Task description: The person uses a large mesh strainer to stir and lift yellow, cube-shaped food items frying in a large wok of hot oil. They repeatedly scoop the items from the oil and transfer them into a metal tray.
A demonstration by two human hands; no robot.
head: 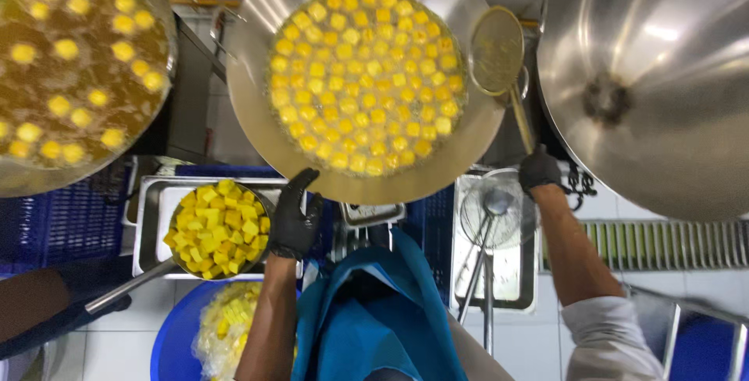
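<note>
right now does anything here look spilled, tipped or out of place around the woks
Nothing stands out. The yellow cubes float inside the middle wok, the right hand holds the skimmer at its rim, and the left hand rests by a ladle of cubes over a tray.

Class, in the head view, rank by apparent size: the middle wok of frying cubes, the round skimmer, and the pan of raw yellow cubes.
1. Middle wok
2. Pan of raw cubes
3. Skimmer
</note>
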